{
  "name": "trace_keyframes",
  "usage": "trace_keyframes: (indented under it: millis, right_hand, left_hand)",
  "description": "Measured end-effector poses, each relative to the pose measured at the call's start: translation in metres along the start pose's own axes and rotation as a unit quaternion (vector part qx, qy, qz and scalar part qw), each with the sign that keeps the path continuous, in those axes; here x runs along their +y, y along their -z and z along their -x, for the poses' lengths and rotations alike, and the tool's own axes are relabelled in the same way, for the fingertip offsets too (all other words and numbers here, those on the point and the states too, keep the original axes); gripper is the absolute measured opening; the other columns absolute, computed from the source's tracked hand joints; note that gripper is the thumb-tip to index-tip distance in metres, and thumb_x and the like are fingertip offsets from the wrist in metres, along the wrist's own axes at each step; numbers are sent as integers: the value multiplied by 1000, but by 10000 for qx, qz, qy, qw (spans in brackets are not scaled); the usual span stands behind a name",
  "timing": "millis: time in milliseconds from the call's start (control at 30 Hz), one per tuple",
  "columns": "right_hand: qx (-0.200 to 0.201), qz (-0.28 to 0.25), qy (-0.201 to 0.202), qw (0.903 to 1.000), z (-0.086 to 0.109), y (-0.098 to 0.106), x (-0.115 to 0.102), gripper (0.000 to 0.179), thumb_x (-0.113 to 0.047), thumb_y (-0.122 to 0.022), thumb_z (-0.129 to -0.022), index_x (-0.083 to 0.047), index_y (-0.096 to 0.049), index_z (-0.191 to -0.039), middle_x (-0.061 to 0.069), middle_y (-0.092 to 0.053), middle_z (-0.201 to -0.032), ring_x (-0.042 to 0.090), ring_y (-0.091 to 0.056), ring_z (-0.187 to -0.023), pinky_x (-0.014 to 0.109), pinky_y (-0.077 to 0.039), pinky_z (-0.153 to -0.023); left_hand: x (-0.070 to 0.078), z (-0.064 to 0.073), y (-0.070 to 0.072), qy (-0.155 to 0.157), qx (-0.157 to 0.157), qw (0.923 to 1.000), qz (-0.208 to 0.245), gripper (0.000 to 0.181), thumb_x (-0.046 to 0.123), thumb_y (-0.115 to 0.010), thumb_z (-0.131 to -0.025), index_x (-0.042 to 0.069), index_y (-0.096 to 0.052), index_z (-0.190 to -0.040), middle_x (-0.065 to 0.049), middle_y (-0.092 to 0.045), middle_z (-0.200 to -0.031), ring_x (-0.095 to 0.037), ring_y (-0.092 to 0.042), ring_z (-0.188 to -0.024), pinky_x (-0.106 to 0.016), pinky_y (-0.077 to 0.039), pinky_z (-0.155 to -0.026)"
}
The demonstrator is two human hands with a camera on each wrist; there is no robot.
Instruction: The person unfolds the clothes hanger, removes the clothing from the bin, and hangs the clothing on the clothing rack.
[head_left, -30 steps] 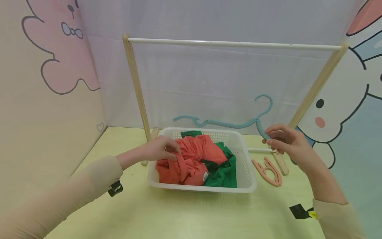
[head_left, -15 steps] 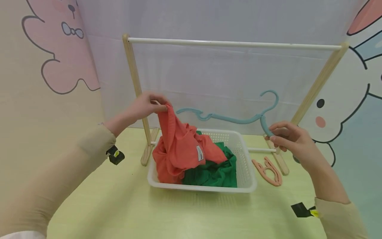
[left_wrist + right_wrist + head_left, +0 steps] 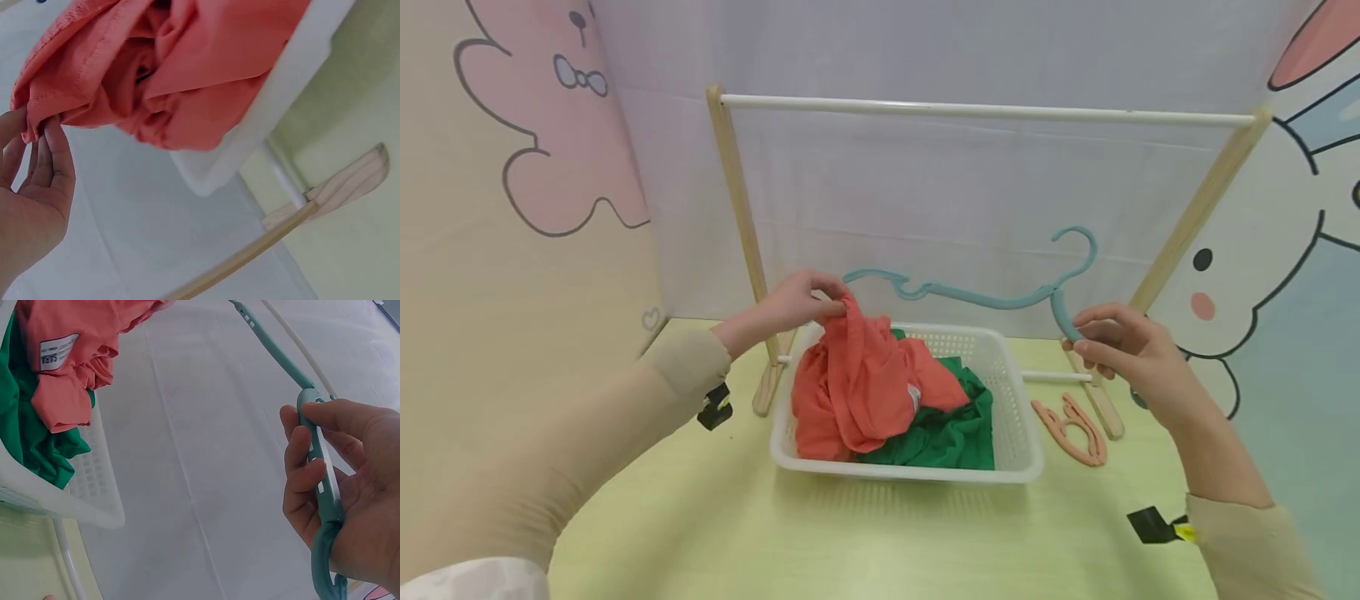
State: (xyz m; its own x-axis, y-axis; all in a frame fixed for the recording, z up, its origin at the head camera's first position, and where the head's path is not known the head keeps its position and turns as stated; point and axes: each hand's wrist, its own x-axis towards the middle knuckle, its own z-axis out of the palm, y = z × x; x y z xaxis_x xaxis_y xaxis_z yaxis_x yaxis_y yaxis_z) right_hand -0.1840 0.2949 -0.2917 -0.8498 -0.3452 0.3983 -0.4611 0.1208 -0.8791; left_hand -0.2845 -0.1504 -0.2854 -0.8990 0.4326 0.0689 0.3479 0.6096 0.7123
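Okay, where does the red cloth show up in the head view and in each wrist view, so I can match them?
Head: the red cloth is just left of centre, pinched by the left hand.
Left wrist: across the top, from the left side past centre.
Right wrist: upper left, white label showing.
Shared landmark: the white basket, partly visible in all three.

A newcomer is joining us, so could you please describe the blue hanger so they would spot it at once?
Find the clothes rack, then the right hand near its right post. Held there, with its hook upward, is the blue hanger. Unlike the orange hanger lying on the table, it is up in the air.
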Motion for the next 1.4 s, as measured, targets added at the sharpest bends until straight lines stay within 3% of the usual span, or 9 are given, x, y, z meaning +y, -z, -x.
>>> trace_keyframes:
  millis: [167,267,333,467,567,733,867,1133,1400]
  right_hand:
    - [-4,64,-63,10000,0,-1,0,32,11,-53,-95,-6,-61,-120,-6,-76,-102,10,-59,-72,24,-43,-56]
    - [-20,90,-96,9999,0,-1,0,31,11,-53,-95,-6,-61,-120,-6,-76,-102,10,-59,-73,24,-44,-57]
    - [-19,113,-101,9999,0,-1,1,31,10,-53,-95,-6,-61,-121,-6,-76,-102,9,-60,-73,24,-44,-57]
    - [-2,139,-103,9998,0,-1,1,31,10,-53,-95,-6,-60,-120,-6,-76,-101,9,-60,-73,24,-44,-57]
    - [0,134,-130,9998,0,-1,1,31,9,-54,-95,-7,-60,-121,-6,-76,-101,10,-59,-72,24,-44,-56]
    - [-14,134,-163,9998,0,-2,1,30,9,-54,-96,-7,-61,-121,-7,-75,-101,13,-57,-73,25,-43,-57]
    - [-29,184,-197,9996,0,-3,2,30,8,-54,-96,-7,-61,-121,-7,-75,-101,11,-58,-73,25,-44,-57]
    - [-18,232,-195,9995,0,-4,2,29,8,-54,-96,-6,-61,-121,-7,-75,-100,11,-58,-74,25,-43,-57]
    - [44,154,-121,9998,1,-3,-1,30,9,-54,-96,-6,-61,-121,-6,-74,-98,11,-58,-71,25,-43,-56]
  left_hand:
    - [-8,9,-32,-496,-879,9945,-291,22,17,-65,-95,14,-72,-117,-6,-72,-115,-22,-65,-105,-36,-56,-90]
    - [-8,13,-39,-533,-1343,9894,-136,33,20,-67,-94,17,-67,-127,-4,-68,-127,-22,-65,-111,-37,-56,-94]
    - [-8,15,-37,-573,-1451,9877,71,43,21,-69,-94,18,-61,-136,-3,-64,-134,-23,-63,-117,-40,-54,-98]
    - [-14,12,-25,-783,-1389,9865,373,52,18,-68,-94,15,-52,-143,-6,-60,-139,-27,-61,-123,-45,-53,-100]
    - [-25,11,-17,-841,-1141,9898,114,48,13,-66,-93,9,-55,-139,-13,-62,-135,-31,-63,-120,-45,-55,-97]
    - [-46,13,-16,-348,-772,9943,-655,39,12,-68,-91,4,-62,-129,-18,-66,-126,-32,-68,-110,-42,-58,-92]
    - [-54,19,-20,21,-928,9896,-1103,40,22,-73,-89,6,-66,-124,-14,-72,-113,-27,-71,-100,-37,-59,-86]
    - [-51,19,-25,-314,-1119,9862,-1181,13,9,-71,-88,9,-73,-101,-5,-75,-89,-13,-69,-83,-27,-57,-72]
    - [-22,10,0,-865,-847,9869,-1066,11,10,-69,-91,10,-76,-99,-6,-74,-92,-15,-65,-82,-29,-53,-71]
